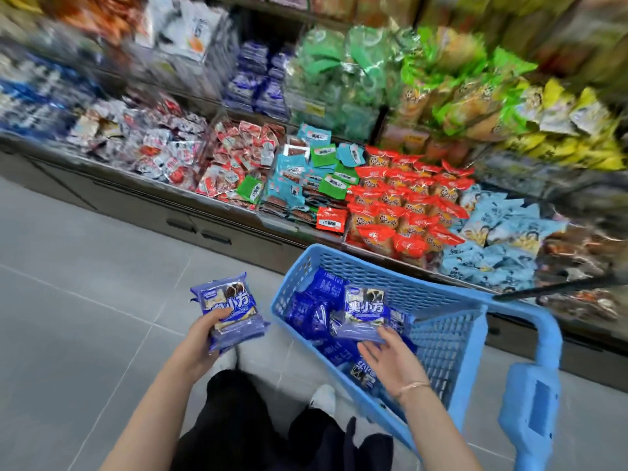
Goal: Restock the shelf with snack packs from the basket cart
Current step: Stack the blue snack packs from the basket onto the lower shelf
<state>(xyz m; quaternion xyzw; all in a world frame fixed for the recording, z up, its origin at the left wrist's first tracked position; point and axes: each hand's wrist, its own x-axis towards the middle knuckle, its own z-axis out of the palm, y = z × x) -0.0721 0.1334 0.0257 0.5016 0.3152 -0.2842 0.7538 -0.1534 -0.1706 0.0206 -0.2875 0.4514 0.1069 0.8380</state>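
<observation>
My left hand [204,338] grips a small stack of blue snack packs [229,309] over the floor, left of the basket cart. My right hand [390,356] is inside the light blue basket cart [438,321], fingers under another blue snack pack [365,311] that it lifts above several more blue packs [314,311] lying in the basket. The shelf [306,185] stands beyond the cart, packed with snack bags; a bin of matching blue packs [261,86] sits on its upper level.
Red packs [404,205] and pale blue packs [503,239] fill the lower shelf right behind the cart. The cart's blue handle [530,396] is at my lower right. Grey tiled floor [85,287] spreads to the left. My legs and white shoes are below.
</observation>
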